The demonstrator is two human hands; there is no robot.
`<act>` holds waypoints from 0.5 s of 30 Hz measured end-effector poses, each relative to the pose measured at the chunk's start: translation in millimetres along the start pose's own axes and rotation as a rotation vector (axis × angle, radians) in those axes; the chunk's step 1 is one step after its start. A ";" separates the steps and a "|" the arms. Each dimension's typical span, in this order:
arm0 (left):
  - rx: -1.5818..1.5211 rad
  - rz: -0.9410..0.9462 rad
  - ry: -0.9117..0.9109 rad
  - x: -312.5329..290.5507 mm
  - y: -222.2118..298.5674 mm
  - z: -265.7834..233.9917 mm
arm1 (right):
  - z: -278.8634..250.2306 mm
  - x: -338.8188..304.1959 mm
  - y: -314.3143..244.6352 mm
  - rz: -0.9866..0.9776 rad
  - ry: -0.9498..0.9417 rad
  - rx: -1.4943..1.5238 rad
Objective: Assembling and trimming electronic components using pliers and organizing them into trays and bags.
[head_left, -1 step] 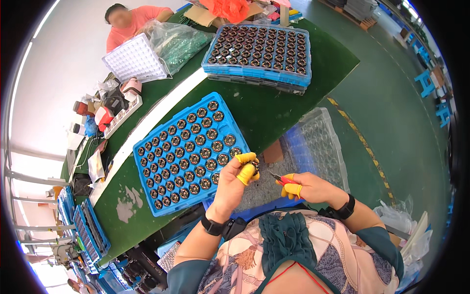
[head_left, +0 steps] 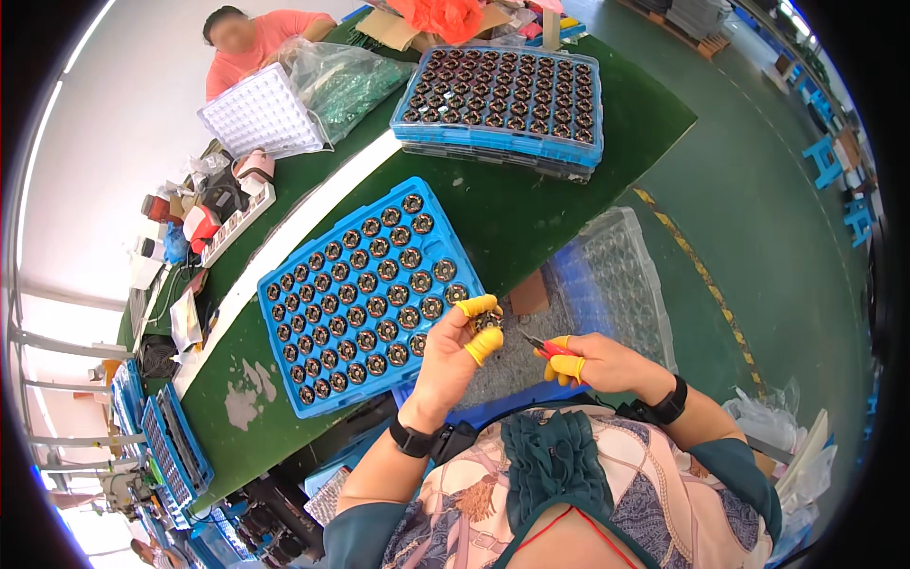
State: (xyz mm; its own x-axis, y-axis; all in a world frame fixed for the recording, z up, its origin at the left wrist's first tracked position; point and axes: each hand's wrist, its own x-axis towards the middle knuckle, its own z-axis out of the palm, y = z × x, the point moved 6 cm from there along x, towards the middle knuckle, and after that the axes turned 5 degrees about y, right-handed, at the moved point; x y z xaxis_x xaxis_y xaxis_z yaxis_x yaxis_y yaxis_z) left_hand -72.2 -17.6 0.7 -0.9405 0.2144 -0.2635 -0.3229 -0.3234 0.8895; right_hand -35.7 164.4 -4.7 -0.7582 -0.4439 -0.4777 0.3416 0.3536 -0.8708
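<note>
My left hand (head_left: 459,353), with yellow finger cots on thumb and fingertips, pinches a small round wound motor stator (head_left: 487,321) by the right edge of a blue tray (head_left: 301,254). Rows of similar stators fill most of that tray, with a vacant pocket near its right edge. In my right hand (head_left: 592,362), also wearing yellow finger cots, is a pair of red-handled cutters (head_left: 542,347). Their dark tips point left toward the stator, a short gap away. I cannot tell whether the jaws are apart.
Stacked blue trays of stators (head_left: 498,137) stand at the table's far side. Below my hands is a grey-lined blue bin (head_left: 507,375), with a clear plastic tray (head_left: 621,284) beside it. A power strip (head_left: 237,228) lies leftward. Across the table a person (head_left: 251,52) sits near a white tray (head_left: 261,114).
The stator has turned in my left fingers and now shows more of its face. My left thumb has shifted slightly. The right hand and cutters look unmoved.
</note>
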 end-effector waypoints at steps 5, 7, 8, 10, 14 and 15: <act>0.201 0.068 -0.016 -6.5 -2.4 4.1 | 0.4 -1.4 7.4 0.047 0.003 0.096; 0.194 0.137 0.019 -8.8 -6.1 3.6 | 0.6 -2.2 6.2 0.051 -0.030 0.119; 0.219 0.148 0.031 -11.3 -4.7 4.1 | 2.0 -4.0 1.1 0.061 -0.035 0.147; 0.262 0.151 0.008 -13.0 -2.5 5.9 | 0.6 -4.4 -3.9 0.081 -0.073 0.133; 0.380 0.161 0.005 -11.6 -6.3 6.4 | -0.4 -3.6 -4.2 0.041 -0.084 0.123; 0.380 0.152 0.000 -11.6 -8.0 6.9 | 0.6 -3.7 -3.2 0.041 -0.084 0.128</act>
State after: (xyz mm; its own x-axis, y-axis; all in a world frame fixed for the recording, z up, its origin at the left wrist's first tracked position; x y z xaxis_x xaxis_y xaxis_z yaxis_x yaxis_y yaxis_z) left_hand -58.0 -11.1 -0.8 -0.9746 0.1900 -0.1182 -0.1180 0.0121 0.9929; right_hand -33.7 164.5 -0.3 -0.6949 -0.5001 -0.5167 0.4434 0.2677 -0.8554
